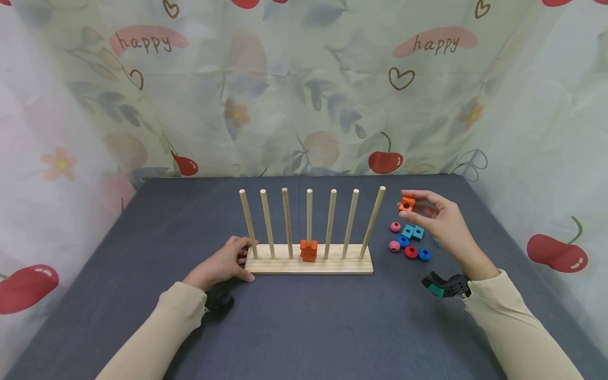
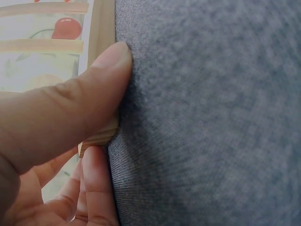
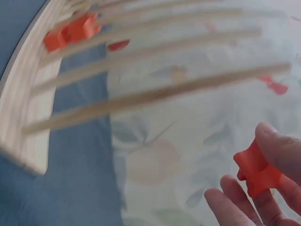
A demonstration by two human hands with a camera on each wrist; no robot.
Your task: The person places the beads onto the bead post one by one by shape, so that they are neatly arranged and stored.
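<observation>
Nearest the head camera, two cream sleeves (image 1: 147,338) reach in from the bottom corners, each with a black device (image 1: 446,285) at the wrist. The left hand (image 1: 229,259) grips the left end of a wooden base (image 1: 309,267), thumb in front and fingers behind. Seven pegs (image 1: 331,221) stand on the base; what look like two orange pieces (image 1: 309,250) sit low on the fourth. The right hand (image 1: 439,219) pinches one orange block (image 1: 406,205), its hole showing, between thumb and fingertips, just right of the rightmost peg and apart from it. Loose beads (image 1: 410,253) lie on the dark cloth (image 1: 304,327) below that hand: two pink, two blue, one red, plus two light-blue cubes (image 1: 407,231); another light-blue piece (image 1: 437,243) is partly hidden by the hand. The curtain (image 1: 285,105) reads "happy" twice, with four heart outlines.

In the left wrist view, the left thumb lies along the front edge of the base, fingers at its end; two pegs can be seen clearly.

In the right wrist view, the orange block sits between the thumb and bent fingers, apart from the blurred pegs; the base and its orange pieces are upper left.
</observation>
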